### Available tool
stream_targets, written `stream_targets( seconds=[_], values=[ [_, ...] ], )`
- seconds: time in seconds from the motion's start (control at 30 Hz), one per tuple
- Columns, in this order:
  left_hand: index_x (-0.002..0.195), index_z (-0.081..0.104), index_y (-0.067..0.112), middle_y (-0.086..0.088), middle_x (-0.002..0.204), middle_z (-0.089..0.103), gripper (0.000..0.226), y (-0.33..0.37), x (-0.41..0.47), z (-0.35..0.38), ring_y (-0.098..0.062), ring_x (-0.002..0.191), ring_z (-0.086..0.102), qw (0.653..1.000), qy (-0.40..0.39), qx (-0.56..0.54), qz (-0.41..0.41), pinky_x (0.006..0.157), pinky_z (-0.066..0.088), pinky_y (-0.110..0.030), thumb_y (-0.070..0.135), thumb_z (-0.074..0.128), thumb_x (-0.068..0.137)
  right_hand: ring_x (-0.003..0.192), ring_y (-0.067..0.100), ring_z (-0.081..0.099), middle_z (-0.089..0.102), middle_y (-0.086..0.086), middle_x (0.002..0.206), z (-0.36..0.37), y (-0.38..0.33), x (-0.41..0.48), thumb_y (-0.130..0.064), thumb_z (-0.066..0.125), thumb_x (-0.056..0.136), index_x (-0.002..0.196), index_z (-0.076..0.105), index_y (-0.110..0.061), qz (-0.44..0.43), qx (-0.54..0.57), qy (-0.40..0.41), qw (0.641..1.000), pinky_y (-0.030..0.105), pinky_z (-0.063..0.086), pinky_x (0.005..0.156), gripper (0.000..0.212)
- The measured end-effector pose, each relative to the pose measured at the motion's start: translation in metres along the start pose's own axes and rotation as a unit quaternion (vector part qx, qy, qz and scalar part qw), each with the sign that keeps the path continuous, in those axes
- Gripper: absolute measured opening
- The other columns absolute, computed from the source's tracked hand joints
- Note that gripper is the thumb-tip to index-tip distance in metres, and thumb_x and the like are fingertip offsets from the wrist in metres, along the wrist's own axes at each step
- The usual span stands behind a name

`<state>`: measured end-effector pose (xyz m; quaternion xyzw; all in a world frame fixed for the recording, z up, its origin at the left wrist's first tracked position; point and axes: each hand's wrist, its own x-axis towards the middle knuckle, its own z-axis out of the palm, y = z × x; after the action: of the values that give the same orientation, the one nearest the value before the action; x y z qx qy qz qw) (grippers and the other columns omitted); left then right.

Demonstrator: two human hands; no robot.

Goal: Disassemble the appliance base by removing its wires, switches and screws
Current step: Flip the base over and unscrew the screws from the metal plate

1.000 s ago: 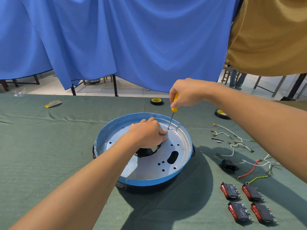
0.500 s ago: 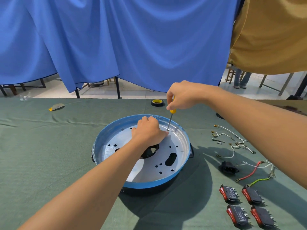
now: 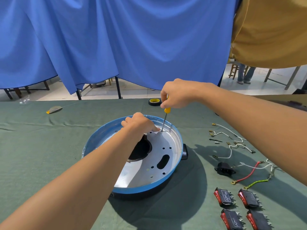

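The appliance base (image 3: 146, 189) sits in the middle of the green-covered table (image 3: 41, 155), a shallow round pan with a blue rim; inside it lies a silver plate (image 3: 167, 143) pierced with small round holes and one oblong slot, and a large dark opening (image 3: 141, 150) at its centre, partly hidden under my left forearm; a black lug (image 3: 185, 152) juts from its right side. My right hand (image 3: 177, 93) is above the far rim, fingers curled round the yellow handle of the screwdriver (image 3: 164, 119), which stands nearly upright with its tip on the plate just inside the far wall. My left hand (image 3: 139, 124) rests in the pan, knuckles up and fingers curled, one fingertip (image 3: 157, 129) touching the plate right beside the tip; whether it pinches anything there I cannot tell. To the right of the base, apart from it, lie white wires (image 3: 222, 133), a red wire (image 3: 247, 175), a green-yellow wire (image 3: 257, 182) and a black socket (image 3: 224, 169); nearer to me are four black-and-red switches (image 3: 224, 198) in two rows. My right forearm crosses above some of the wires and hides part of them. A tape roll (image 3: 154, 102) lies beyond the base; a blue curtain (image 3: 116, 39) hangs behind the table.
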<state>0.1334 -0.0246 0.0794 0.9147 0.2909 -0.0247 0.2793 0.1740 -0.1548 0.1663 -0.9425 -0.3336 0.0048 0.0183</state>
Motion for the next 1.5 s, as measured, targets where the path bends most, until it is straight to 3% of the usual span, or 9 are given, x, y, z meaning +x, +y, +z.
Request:
stream_targets(
  seconds=[0.23, 0.43, 0.67, 0.83, 1.0, 1.1, 1.27, 1.43, 1.5],
  values=[
    [0.108, 0.043, 0.016, -0.01, 0.126, 0.046, 0.069, 0.0, 0.006, 0.007, -0.03, 0.122, 0.037, 0.999, 0.022, 0.028, -0.025, 0.099, 0.037, -0.039, 0.055, 0.081, 0.067, 0.066, 0.024, 0.043, 0.047, 0.004, 0.064, 0.002, 0.002, 0.003, -0.04, 0.052, 0.096, 0.071, 0.053, -0.01, 0.028, -0.007, 0.032, 0.999, 0.029, 0.031, 0.053, 0.04],
    [0.097, 0.037, 0.016, -0.009, 0.123, 0.046, 0.068, -0.002, 0.012, 0.015, -0.029, 0.121, 0.037, 0.998, 0.044, 0.03, -0.036, 0.101, 0.035, -0.038, 0.058, 0.08, 0.065, 0.075, 0.022, 0.049, 0.068, 0.018, 0.102, 0.003, -0.006, 0.008, -0.029, 0.068, 0.082, 0.102, 0.069, -0.003, 0.009, 0.037, 0.061, 0.997, 0.034, 0.044, 0.06, 0.032],
    [0.078, 0.032, 0.014, -0.009, 0.122, 0.045, 0.061, 0.004, 0.013, 0.016, -0.028, 0.118, 0.035, 0.997, 0.043, 0.017, -0.062, 0.096, 0.033, -0.037, 0.049, 0.082, 0.069, 0.066, 0.025, 0.044, 0.047, 0.008, 0.063, 0.003, -0.011, 0.012, -0.046, 0.055, 0.094, 0.069, 0.053, -0.009, 0.017, 0.043, 0.061, 0.997, 0.03, 0.031, 0.052, 0.045],
    [0.093, 0.035, 0.015, -0.01, 0.122, 0.044, 0.063, 0.003, 0.013, 0.017, -0.028, 0.119, 0.035, 0.997, 0.049, 0.017, -0.053, 0.096, 0.032, -0.037, 0.051, 0.081, 0.069, 0.073, 0.022, 0.042, 0.066, 0.021, 0.111, -0.002, -0.019, 0.012, -0.027, 0.059, 0.087, 0.112, 0.066, -0.001, 0.016, 0.05, 0.029, 0.998, 0.027, 0.03, 0.052, 0.037],
    [0.092, 0.035, 0.016, -0.009, 0.12, 0.042, 0.061, 0.001, 0.013, 0.017, -0.029, 0.121, 0.034, 0.997, 0.049, 0.015, -0.049, 0.099, 0.031, -0.038, 0.051, 0.08, 0.07, 0.064, 0.022, 0.04, 0.047, 0.006, 0.066, -0.003, -0.021, 0.011, -0.04, 0.053, 0.096, 0.076, 0.059, -0.007, 0.018, 0.026, 0.038, 0.999, 0.028, 0.027, 0.05, 0.039],
    [0.093, 0.036, 0.016, -0.008, 0.109, 0.037, 0.059, 0.001, 0.013, 0.017, -0.028, 0.12, 0.034, 0.998, 0.049, 0.006, -0.043, 0.098, 0.031, -0.037, 0.049, 0.079, 0.072, 0.07, 0.022, 0.041, 0.057, 0.013, 0.08, -0.002, -0.019, 0.011, -0.025, 0.055, 0.09, 0.108, 0.067, -0.002, 0.03, 0.045, 0.033, 0.998, 0.026, 0.029, 0.051, 0.032],
    [0.089, 0.035, 0.015, -0.008, 0.114, 0.039, 0.059, 0.0, 0.011, 0.018, -0.028, 0.12, 0.033, 0.998, 0.047, 0.001, -0.036, 0.099, 0.031, -0.038, 0.05, 0.079, 0.072, 0.063, 0.024, 0.038, 0.041, 0.004, 0.061, -0.002, -0.016, 0.007, -0.041, 0.054, 0.094, 0.065, 0.048, -0.012, 0.05, 0.037, 0.033, 0.997, 0.029, 0.026, 0.05, 0.041],
    [0.09, 0.036, 0.014, -0.01, 0.125, 0.042, 0.057, -0.002, 0.01, 0.018, -0.028, 0.121, 0.033, 0.998, 0.049, -0.002, -0.029, 0.099, 0.031, -0.038, 0.048, 0.078, 0.074, 0.073, 0.022, 0.042, 0.067, 0.019, 0.104, 0.001, -0.014, 0.008, -0.025, 0.059, 0.086, 0.107, 0.067, -0.002, 0.059, 0.058, 0.043, 0.996, 0.028, 0.034, 0.058, 0.032],
    [0.094, 0.036, 0.014, -0.01, 0.125, 0.042, 0.057, -0.002, 0.01, 0.018, -0.029, 0.121, 0.033, 0.998, 0.05, -0.002, -0.028, 0.1, 0.031, -0.038, 0.048, 0.078, 0.074, 0.067, 0.021, 0.042, 0.065, 0.017, 0.087, 0.0, -0.014, 0.007, -0.039, 0.058, 0.09, 0.09, 0.066, -0.004, 0.063, 0.056, 0.039, 0.996, 0.027, 0.031, 0.053, 0.036]
  ],
)
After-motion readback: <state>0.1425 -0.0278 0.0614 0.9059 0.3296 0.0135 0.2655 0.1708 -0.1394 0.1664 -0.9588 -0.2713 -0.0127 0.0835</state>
